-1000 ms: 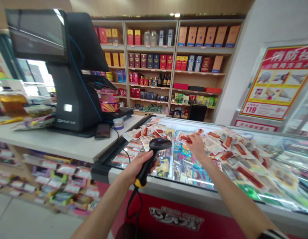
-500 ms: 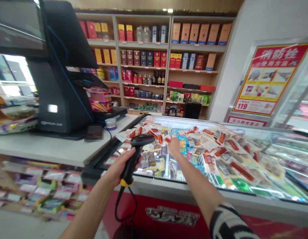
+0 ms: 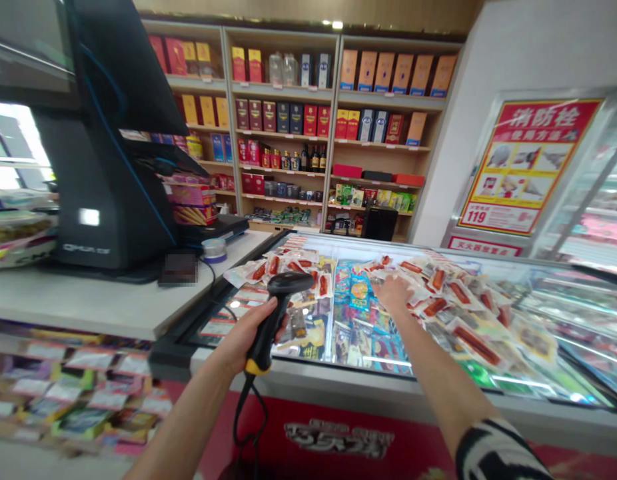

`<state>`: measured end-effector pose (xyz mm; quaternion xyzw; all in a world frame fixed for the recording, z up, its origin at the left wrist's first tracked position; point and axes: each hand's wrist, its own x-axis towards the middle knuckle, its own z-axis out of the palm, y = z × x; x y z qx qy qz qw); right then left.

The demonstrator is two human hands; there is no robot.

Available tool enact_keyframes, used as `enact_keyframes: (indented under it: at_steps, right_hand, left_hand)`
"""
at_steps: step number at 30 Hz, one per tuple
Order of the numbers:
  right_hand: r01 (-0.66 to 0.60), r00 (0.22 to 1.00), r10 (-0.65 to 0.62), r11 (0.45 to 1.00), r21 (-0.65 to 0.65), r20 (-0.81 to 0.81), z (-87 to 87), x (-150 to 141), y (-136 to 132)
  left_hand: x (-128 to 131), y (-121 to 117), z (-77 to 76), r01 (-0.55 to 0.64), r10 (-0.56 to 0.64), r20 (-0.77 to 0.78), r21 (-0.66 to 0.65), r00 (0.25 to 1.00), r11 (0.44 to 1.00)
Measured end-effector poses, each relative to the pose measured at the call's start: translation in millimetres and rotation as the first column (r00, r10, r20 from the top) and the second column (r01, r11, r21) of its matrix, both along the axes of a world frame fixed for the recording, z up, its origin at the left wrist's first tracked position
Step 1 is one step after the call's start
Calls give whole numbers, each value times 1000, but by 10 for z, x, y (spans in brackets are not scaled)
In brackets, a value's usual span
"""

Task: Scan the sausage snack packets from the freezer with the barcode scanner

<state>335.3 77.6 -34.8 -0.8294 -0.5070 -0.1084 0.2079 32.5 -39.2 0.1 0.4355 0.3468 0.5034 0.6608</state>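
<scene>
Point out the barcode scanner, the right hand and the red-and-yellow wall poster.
Barcode scanner (image 3: 267, 328): head view, on its black handle.
Right hand (image 3: 392, 293): head view, on the back of the hand.
Wall poster (image 3: 530, 168): head view, near the middle of its printed face.

The glass-topped freezer (image 3: 348, 371) carries two spread groups of clear-wrapped sausage packets (image 3: 476, 343).

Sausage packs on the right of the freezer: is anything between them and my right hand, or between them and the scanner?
Nothing visible. The right hand is at the left edge of the sausage packs, and only freezer top shows between them and the scanner in the left hand.
</scene>
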Motion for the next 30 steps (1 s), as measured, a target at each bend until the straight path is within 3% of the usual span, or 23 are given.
enact_keyframes:
  at_steps: [4, 7, 10, 14, 19, 30]
  right_hand:
    - [-86, 996, 88, 994, -73, 24, -39, 99, 3]
    - [-226, 972, 220, 972, 71, 76, -66, 38, -9]
    - [-354, 933, 357, 898, 260, 37, -102, -12, -42]
    - [-424, 871, 488, 803, 420, -53, -177, -76, -66]
    - [-432, 845, 532, 745, 509, -61, -213, -201, -74]
    - [-466, 821, 570, 706, 533, -39, -217, -361, -84]
  left_hand:
    - [52, -23, 18, 28, -28, -14, -15, 1000, 1000]
    - [48, -31, 8, 44, -44, -26, 2, 999, 999]
    - [56, -39, -6, 71, -70, -28, 27, 997, 997]
    - [96, -53, -11, 132, -131, -20, 59, 991, 990]
    - [126, -70, -14, 133, -133, -5, 62, 991, 989]
    - [318, -47, 9, 191, -192, 50, 38, 980, 981]
